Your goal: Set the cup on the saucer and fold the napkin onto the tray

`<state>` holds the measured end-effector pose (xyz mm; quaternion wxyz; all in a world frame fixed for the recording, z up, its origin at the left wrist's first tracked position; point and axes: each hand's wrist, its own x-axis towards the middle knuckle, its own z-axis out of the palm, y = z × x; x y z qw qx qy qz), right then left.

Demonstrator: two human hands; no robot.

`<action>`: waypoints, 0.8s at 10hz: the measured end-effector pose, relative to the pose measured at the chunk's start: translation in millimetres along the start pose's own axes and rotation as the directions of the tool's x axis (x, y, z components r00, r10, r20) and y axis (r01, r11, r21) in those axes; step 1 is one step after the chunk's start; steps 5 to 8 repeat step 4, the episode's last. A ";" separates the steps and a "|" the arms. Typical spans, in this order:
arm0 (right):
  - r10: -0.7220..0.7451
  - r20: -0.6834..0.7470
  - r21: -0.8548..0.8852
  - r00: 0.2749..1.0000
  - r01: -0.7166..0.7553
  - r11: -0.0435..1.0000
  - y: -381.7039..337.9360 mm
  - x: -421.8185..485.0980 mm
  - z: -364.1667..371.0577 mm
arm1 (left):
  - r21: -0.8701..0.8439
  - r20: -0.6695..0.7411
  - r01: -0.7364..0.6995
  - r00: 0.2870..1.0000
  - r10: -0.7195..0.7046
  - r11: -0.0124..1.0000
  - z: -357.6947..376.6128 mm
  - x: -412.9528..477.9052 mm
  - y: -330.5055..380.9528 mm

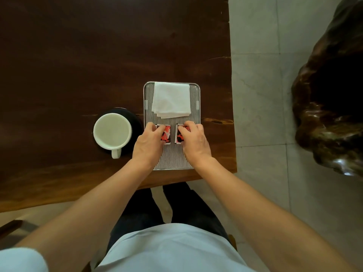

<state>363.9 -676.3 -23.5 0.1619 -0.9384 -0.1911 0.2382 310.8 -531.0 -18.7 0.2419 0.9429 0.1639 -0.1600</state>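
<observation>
My left hand (150,137) was closed over a small red packet (166,134), fingers curled on its top edge, and my right hand (193,137) pinched a second red packet (179,136) the same way. The two packets lay side by side, just apart, on the near half of the tray (146,107). Beyond my fingers, on the far half of the same tray, the napkin (171,100) lay already folded into a neat white square, its far edge at the tray's far rim. To the left of the tray, the cup (112,130) stood on the dark saucer (135,119), handle pointing toward me, the saucer's rim showing only behind and to the right of the cup. From that layout I judged both named steps done: cup seated, napkin folded and placed. What I had left looked like tidying the packets, though nothing on the dark wooden surface (78,55) told me where they belonged.
</observation>
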 end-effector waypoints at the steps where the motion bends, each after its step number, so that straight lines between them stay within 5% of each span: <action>1: -0.018 0.010 -0.034 1.000 0.018 0.999 -0.7 -3.6 -1.6 | -0.017 0.006 0.011 1.000 -0.011 1.000 -1.0 -3.4 2.2; 8: -0.019 -0.018 0.016 1.000 0.019 1.000 -6.8 -29.2 -36.4 | -0.001 0.037 0.095 0.995 -0.095 0.995 -45.3 -19.0 7.2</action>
